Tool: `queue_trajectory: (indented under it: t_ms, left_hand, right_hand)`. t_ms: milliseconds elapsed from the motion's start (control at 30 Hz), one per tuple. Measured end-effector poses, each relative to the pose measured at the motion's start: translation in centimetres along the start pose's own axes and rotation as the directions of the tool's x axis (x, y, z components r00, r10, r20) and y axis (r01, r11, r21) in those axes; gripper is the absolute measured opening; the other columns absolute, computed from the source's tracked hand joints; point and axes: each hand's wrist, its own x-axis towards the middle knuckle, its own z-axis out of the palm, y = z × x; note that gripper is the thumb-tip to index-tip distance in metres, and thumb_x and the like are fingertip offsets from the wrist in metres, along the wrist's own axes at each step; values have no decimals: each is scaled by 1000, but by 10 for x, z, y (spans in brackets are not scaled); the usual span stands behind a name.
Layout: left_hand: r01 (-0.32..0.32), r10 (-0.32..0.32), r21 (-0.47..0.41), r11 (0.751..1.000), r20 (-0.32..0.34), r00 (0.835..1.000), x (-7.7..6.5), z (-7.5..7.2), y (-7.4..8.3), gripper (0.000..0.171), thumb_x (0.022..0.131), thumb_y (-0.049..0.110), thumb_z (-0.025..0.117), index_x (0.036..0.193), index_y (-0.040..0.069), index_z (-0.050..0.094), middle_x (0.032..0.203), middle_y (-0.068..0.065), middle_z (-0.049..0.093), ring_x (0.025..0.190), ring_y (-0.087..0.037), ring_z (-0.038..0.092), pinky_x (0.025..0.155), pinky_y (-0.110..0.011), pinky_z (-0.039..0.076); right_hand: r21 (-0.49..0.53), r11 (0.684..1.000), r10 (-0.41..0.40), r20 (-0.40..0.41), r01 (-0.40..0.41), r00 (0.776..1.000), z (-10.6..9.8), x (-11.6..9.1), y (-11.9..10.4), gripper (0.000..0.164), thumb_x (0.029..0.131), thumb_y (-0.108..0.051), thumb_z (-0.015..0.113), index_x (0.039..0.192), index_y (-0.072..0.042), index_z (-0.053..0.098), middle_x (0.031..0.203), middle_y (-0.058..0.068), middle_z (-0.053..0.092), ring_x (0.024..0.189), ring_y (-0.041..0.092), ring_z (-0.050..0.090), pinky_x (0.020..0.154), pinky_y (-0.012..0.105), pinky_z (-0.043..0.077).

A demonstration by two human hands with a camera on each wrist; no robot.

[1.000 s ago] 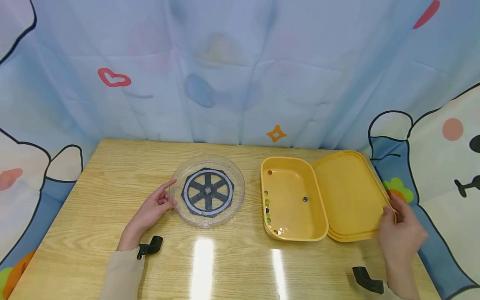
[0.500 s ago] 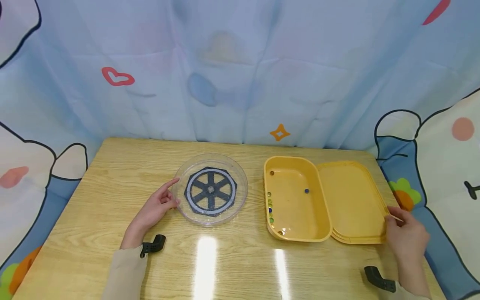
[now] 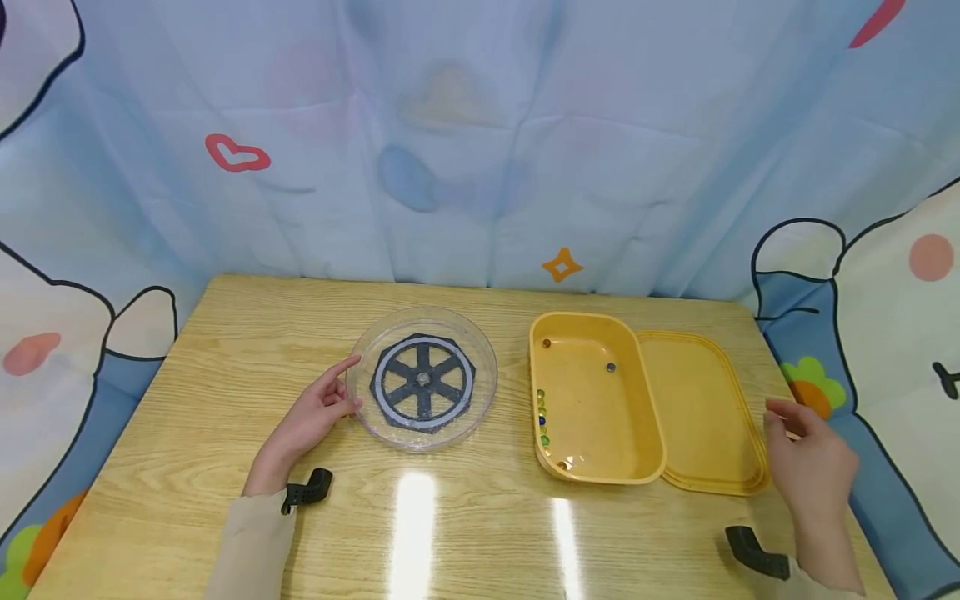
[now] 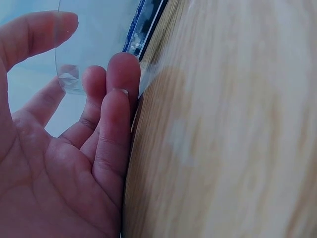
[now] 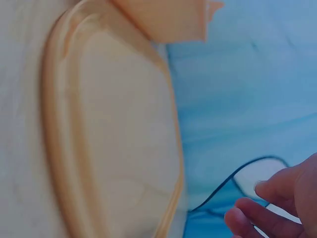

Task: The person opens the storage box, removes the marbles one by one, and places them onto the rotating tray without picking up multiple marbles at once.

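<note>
A round clear plastic dish (image 3: 480, 408) stands on the table, with a dark spoked wheel shape (image 3: 423, 382) and a pale ring showing in it. At its left side is my left hand (image 3: 315, 417), index fingertip and thumb at the dish's outer wall. In the left wrist view the other fingers (image 4: 114, 129) lie loosely curled beside the table surface. My right hand (image 3: 813, 462) hovers just right of a flat yellow lid (image 3: 705, 408), holding nothing, fingers loosely bent. That lid lies flat beside a yellow tub (image 3: 592, 417), which holds several small glass marbles (image 3: 542, 421).
The tub stands between the dish and the lid on a wooden table (image 3: 480, 517). Behind the table hangs a blue printed curtain (image 3: 465, 142). Each wrist bears a black mount (image 3: 307, 490).
My right hand has lowered the yellow lid from a tilt to flat on the table and let it go. The left hand stays at the dish.
</note>
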Motion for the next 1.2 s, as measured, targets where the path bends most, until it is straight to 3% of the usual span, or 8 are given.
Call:
queue_trajectory:
  t_ms: [167, 267, 433, 600, 733, 967, 1100, 1200]
  left_hand:
    - [-2, 2, -4, 1000, 4, 1000, 1, 0, 1, 67, 94, 1, 62, 155, 13, 36, 92, -10, 47, 76, -19, 50, 71, -29, 45]
    - [-3, 3, 2, 1000, 4, 1000, 2, 0, 1, 67, 94, 1, 61, 155, 13, 36, 92, -10, 47, 78, -20, 51, 72, -29, 45]
    - [7, -7, 0, 1000, 3, 1000, 3, 0, 0, 66, 94, 1, 61, 155, 13, 36, 94, -11, 49, 84, -21, 56, 75, -28, 46]
    - [14, -14, 3, 1000, -5, 1000, 2, -1, 1, 67, 94, 2, 62, 155, 14, 36, 95, -12, 49, 83, -21, 55, 75, -28, 46]
    - [8, -8, 0, 1000, -7, 1000, 2, -1, 3, 68, 93, 2, 62, 155, 14, 36, 94, -11, 49, 82, -21, 54, 74, -28, 45]
    - [-3, 3, -12, 1000, -3, 1000, 1, 1, 4, 69, 93, 2, 62, 155, 13, 35, 93, -10, 49, 78, -19, 52, 72, -28, 45]
    - [-2, 1, -7, 1000, -7, 1000, -1, 1, 3, 68, 94, 2, 62, 155, 12, 35, 92, -10, 48, 76, -17, 51, 71, -27, 44]
    - [5, -5, 2, 1000, -9, 1000, -2, 1, 1, 67, 94, 2, 62, 155, 12, 36, 93, -10, 48, 77, -17, 51, 71, -27, 44]
  right_hand:
    - [40, 999, -14, 10, 13, 1000, -5, 3, -28, 29, 98, -19, 63, 118, 0, 70, 112, 22, 69, 77, -4, 46, 67, 16, 34]
    - [78, 996, -52, -4, 52, 999, -4, 7, -46, 28, 96, -19, 67, 115, -1, 72, 110, 19, 70, 79, -9, 44, 66, 6, 34]
    - [135, 984, -122, 27, 118, 992, 2, 13, -77, 28, 96, -21, 67, 115, -1, 72, 110, 17, 70, 83, -12, 45, 68, 4, 36]
    - [221, 957, -219, 121, 189, 968, 13, 20, -108, 32, 99, -28, 63, 117, -3, 71, 111, 14, 70, 92, 4, 56, 72, 8, 41]
    - [339, 929, -242, 262, 145, 934, 28, 27, -127, 37, 100, -34, 60, 122, -5, 68, 118, 12, 66, 102, 18, 58, 78, 13, 45]
    - [467, 882, -291, 433, 63, 853, 62, 35, -150, 38, 100, -31, 62, 125, -3, 66, 122, 14, 64, 103, 20, 59, 80, 20, 48]
    - [508, 861, -284, 507, -16, 814, 82, 38, -159, 38, 99, -27, 63, 127, -1, 65, 124, 17, 63, 107, 31, 59, 87, 32, 51]
    - [497, 867, -277, 533, -31, 799, 96, 37, -165, 36, 99, -23, 63, 126, -1, 66, 124, 18, 64, 109, 33, 60, 93, 44, 50]
